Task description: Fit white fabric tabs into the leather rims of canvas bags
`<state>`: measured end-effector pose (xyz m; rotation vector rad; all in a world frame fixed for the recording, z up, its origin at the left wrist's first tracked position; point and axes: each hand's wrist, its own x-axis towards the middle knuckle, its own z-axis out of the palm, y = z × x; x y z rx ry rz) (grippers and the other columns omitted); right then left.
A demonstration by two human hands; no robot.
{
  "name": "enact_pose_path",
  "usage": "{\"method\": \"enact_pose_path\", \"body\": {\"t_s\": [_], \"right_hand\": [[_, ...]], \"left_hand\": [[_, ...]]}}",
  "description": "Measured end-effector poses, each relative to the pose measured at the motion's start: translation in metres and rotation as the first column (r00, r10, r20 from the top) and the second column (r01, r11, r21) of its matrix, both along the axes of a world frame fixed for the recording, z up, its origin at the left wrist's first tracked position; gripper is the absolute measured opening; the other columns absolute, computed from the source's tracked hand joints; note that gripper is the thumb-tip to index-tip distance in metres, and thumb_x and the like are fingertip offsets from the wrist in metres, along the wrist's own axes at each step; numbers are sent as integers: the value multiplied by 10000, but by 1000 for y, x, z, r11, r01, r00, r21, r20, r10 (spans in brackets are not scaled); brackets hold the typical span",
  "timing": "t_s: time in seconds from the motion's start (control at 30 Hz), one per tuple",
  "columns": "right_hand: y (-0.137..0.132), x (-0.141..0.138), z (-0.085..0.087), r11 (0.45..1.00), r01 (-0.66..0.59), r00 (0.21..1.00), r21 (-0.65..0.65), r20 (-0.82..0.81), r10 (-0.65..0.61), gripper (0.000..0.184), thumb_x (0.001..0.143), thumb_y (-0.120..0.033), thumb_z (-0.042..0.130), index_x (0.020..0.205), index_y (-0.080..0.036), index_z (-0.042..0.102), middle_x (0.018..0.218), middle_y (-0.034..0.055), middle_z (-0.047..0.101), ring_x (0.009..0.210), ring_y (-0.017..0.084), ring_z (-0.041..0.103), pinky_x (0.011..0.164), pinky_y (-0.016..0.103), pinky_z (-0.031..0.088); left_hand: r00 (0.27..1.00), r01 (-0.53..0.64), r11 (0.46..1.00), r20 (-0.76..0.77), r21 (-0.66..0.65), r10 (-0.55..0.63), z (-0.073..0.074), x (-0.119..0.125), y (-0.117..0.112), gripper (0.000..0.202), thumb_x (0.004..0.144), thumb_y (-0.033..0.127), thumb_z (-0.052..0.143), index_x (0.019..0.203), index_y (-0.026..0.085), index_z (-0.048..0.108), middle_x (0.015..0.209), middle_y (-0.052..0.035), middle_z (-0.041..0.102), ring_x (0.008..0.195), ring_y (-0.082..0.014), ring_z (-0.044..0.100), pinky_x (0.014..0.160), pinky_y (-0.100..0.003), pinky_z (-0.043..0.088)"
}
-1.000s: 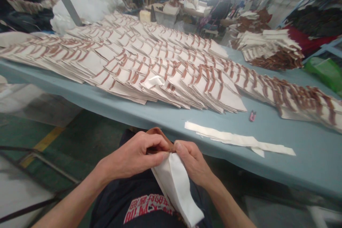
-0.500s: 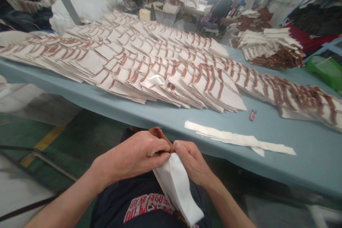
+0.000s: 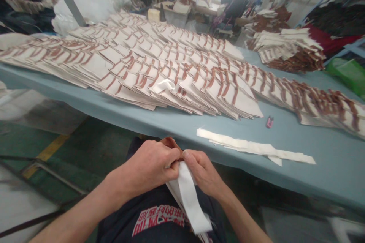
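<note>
Close to my body, below the table's front edge, both hands pinch one piece of cloth. Its brown part [image 3: 173,143] rises behind the fingers, and a white fabric strip [image 3: 189,197] hangs down over my dark apron [image 3: 159,197]. My left hand [image 3: 155,161] is closed on the cloth, fingertips at the seam between brown and white. My right hand [image 3: 203,169] presses its thumb on the same spot, its fingers mostly hidden behind the cloth. The fingertips of the two hands almost touch. Several loose white strips [image 3: 251,147] lie on the table just beyond my right hand.
Overlapping rows of white, brown-edged fabric pieces [image 3: 171,72] cover much of the blue table [image 3: 137,121]. Pink thread snips [image 3: 269,122] lie near the strips. A fabric heap [image 3: 291,47] and a green bag [image 3: 346,74] are at the right. A person [image 3: 234,7] sits farther back.
The hanging white strip has swung slightly left and looks narrower. My left fingers have curled in a little more at the seam. The table's contents have not moved.
</note>
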<state>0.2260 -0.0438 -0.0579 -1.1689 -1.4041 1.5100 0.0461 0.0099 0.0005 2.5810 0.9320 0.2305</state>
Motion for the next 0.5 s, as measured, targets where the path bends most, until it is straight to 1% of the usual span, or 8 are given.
{"method": "enact_pose_path", "body": {"t_s": [0.1,0.23,0.4,0.47,0.5], "right_hand": [[1,-1,-3,1000,13,1000,-10,13,-13,580,1013,-686,419,699,-198,436,651,-36,377,582,104,314,511,243,266],[2,-1,-3,1000,14,1000,-25,-5,-14,567,1020,-671,423,708,-198,435,652,-40,372,583,103,310,515,242,270],[1,-2,-1,1000,12,999,-14,-33,-13,573,1014,-684,426,705,-201,432,653,-42,372,584,104,310,522,243,273],[1,-2,0,1000,9,999,-12,-38,-9,587,1006,-706,417,707,-201,436,654,-41,373,585,105,312,525,243,277],[0,-2,1,1000,7,999,-11,-34,-7,597,1002,-718,407,707,-200,443,655,-39,377,586,107,316,526,243,278]], "left_hand": [[997,-20,997,-70,79,25,-5,1,-1,168,775,59,623,661,181,630,637,-23,718,575,-207,675,521,-299,243],[995,-46,990,-84,133,58,-9,0,-3,187,810,81,603,656,180,638,620,-27,712,559,-222,686,513,-303,245],[997,-58,989,49,134,52,-12,-4,-6,193,801,73,596,638,163,647,574,-13,666,501,-175,624,513,-288,246],[991,-71,993,116,95,60,-14,-8,-7,192,787,63,589,625,149,645,555,-4,636,478,-145,579,512,-274,252],[986,-73,996,155,51,64,-14,-9,-7,186,776,52,582,626,141,647,547,5,616,468,-125,552,510,-262,258]]}}
